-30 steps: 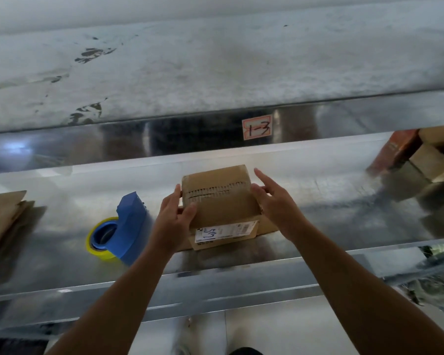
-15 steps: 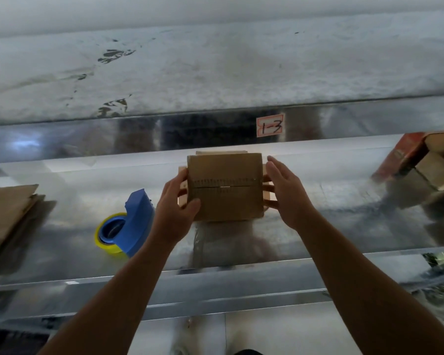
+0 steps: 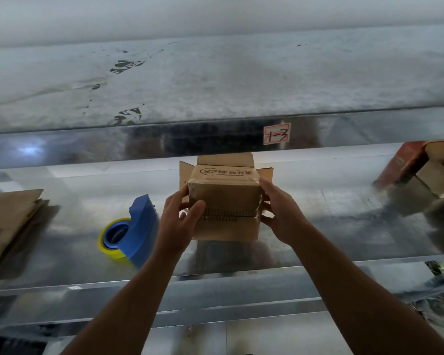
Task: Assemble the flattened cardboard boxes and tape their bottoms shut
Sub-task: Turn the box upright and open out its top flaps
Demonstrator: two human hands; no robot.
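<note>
Head view: left hand (image 3: 180, 221), right hand (image 3: 280, 213) hold small cardboard box (image 3: 226, 201) at desk (image 3: 331, 213), fingers (image 3: 268, 187) curled round its sides. Risk: hard squeeze buckles walls, splitting taped bottom seam.

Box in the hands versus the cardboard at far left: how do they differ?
The held box is opened into a block with flaps spread at its far end; the left cardboard lies flattened. The held box is gripped by the left hand and right hand; the left cardboard rests untouched on the metal table. Both are brown cardboard.
</note>
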